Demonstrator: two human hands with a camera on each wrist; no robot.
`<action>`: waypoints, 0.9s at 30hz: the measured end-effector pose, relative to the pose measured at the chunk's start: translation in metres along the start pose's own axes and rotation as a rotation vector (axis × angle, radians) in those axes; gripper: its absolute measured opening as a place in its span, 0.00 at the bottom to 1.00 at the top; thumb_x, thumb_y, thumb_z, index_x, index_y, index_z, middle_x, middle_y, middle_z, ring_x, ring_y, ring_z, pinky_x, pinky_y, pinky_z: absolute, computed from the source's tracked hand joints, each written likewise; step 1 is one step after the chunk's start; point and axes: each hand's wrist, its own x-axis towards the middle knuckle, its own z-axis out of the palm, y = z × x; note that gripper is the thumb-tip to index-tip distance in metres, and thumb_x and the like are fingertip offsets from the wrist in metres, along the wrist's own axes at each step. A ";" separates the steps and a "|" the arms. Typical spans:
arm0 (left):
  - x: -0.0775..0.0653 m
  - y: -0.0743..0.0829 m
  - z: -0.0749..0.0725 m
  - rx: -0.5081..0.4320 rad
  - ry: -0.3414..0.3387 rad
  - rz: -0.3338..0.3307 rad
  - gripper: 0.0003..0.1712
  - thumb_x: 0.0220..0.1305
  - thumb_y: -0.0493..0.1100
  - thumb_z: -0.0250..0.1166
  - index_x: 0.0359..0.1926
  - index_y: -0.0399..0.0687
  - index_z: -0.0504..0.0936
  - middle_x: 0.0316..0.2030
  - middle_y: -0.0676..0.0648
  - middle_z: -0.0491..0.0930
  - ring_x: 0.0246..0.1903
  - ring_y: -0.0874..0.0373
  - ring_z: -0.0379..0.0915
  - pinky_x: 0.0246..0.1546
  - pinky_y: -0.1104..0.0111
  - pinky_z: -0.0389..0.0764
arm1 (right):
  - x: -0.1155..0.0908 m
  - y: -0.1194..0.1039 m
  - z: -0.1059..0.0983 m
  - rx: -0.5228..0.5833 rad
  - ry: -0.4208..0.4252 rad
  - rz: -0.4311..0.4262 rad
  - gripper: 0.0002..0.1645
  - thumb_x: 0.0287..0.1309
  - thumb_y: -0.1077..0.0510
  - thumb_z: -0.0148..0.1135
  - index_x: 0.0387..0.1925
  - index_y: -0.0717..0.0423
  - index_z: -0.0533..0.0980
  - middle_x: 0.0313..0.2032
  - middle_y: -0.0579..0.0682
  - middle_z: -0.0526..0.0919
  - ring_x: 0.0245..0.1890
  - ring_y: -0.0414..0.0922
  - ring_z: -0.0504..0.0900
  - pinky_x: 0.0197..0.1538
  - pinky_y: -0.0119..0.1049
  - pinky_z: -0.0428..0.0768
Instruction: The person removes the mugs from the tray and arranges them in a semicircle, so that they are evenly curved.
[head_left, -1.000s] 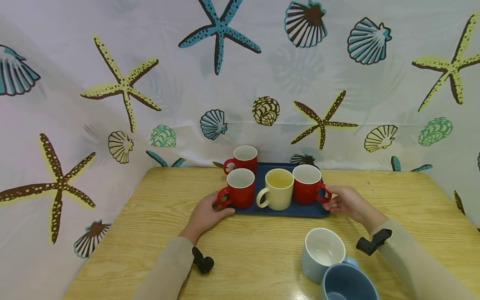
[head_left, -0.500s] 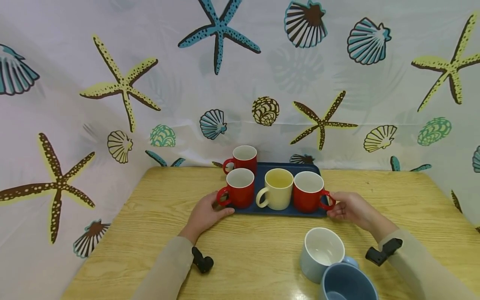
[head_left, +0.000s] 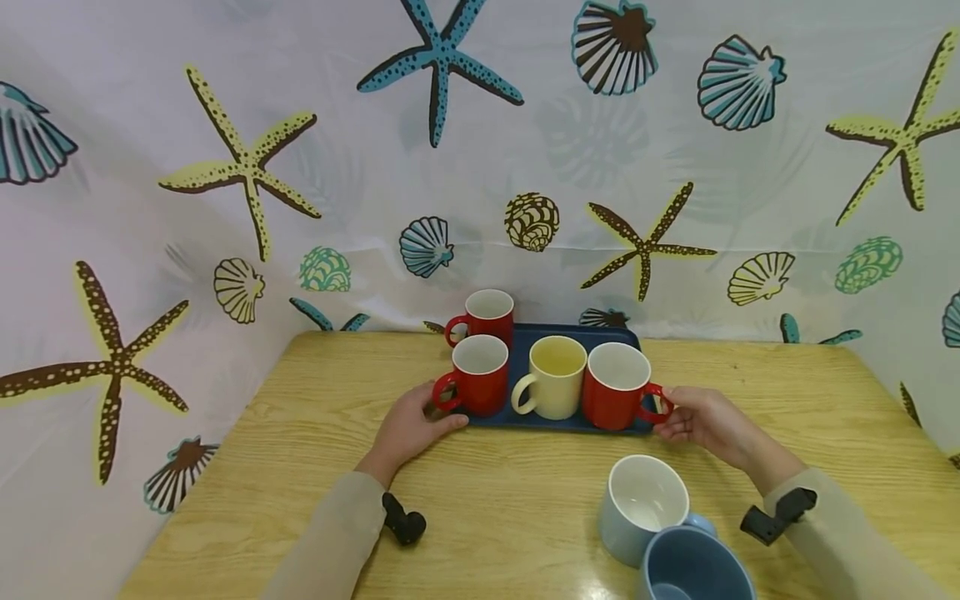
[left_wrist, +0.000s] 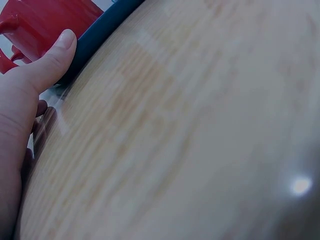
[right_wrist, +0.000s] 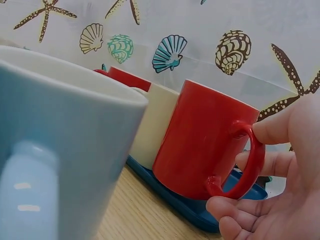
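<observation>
A blue tray point(head_left: 607, 335) bears red mugs and a cream-yellow mug point(head_left: 558, 383). My right hand point(head_left: 705, 421) pinches the handle of the right red mug point(head_left: 609, 404), with the thumb at the top of the handle and a finger through its loop in the right wrist view. That mug's base sits close to the tray's front rim. At the tray's left front corner, my left hand point(head_left: 411, 429) holds the edge, thumb along the front rim and other fingers partly hidden. Beside it stands the front left red mug point(head_left: 483, 387), another red mug point(head_left: 491, 310) behind.
A light blue mug point(head_left: 626, 533) with a white inside stands on the wooden table point(head_left: 487, 508) at the front right, overlapped by a darker blue mug point(head_left: 693, 567) cut off below. A sheet point(head_left: 495, 133) printed with shells and starfish rises behind the table.
My right hand has drawn the right red mug toward the front of the tray and slightly right, then hardly shifted it. My left hand has stayed on the tray corner.
</observation>
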 end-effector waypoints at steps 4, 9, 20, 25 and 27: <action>0.001 0.000 -0.001 -0.002 -0.001 -0.002 0.29 0.48 0.65 0.68 0.50 0.60 0.78 0.44 0.57 0.78 0.46 0.58 0.72 0.51 0.57 0.71 | -0.002 0.000 0.003 -0.013 -0.026 -0.003 0.17 0.69 0.51 0.44 0.30 0.57 0.73 0.30 0.53 0.81 0.37 0.49 0.80 0.46 0.42 0.76; 0.000 -0.001 -0.001 -0.002 -0.001 -0.003 0.30 0.48 0.65 0.68 0.50 0.59 0.78 0.44 0.56 0.78 0.45 0.57 0.72 0.50 0.57 0.71 | -0.004 0.001 0.006 -0.009 -0.074 -0.016 0.16 0.69 0.53 0.44 0.30 0.56 0.72 0.32 0.53 0.82 0.36 0.49 0.80 0.45 0.41 0.76; -0.001 -0.002 0.002 -0.020 0.004 0.014 0.30 0.48 0.65 0.68 0.50 0.60 0.78 0.43 0.58 0.79 0.45 0.59 0.73 0.50 0.57 0.72 | -0.007 0.005 0.015 -0.041 -0.171 -0.028 0.16 0.69 0.54 0.43 0.30 0.56 0.73 0.37 0.56 0.80 0.36 0.49 0.78 0.46 0.41 0.76; -0.002 -0.002 0.002 -0.019 0.005 0.009 0.29 0.48 0.65 0.68 0.50 0.60 0.78 0.44 0.57 0.78 0.45 0.58 0.73 0.50 0.57 0.72 | -0.007 0.005 0.016 -0.040 -0.230 -0.046 0.16 0.70 0.55 0.42 0.33 0.55 0.75 0.36 0.52 0.80 0.35 0.46 0.79 0.44 0.39 0.76; -0.001 -0.001 0.001 -0.021 0.004 0.007 0.29 0.48 0.65 0.68 0.49 0.60 0.78 0.43 0.57 0.78 0.45 0.58 0.73 0.50 0.57 0.72 | -0.007 0.005 0.017 -0.040 -0.254 -0.052 0.16 0.70 0.57 0.41 0.33 0.54 0.76 0.34 0.50 0.80 0.34 0.45 0.78 0.44 0.38 0.76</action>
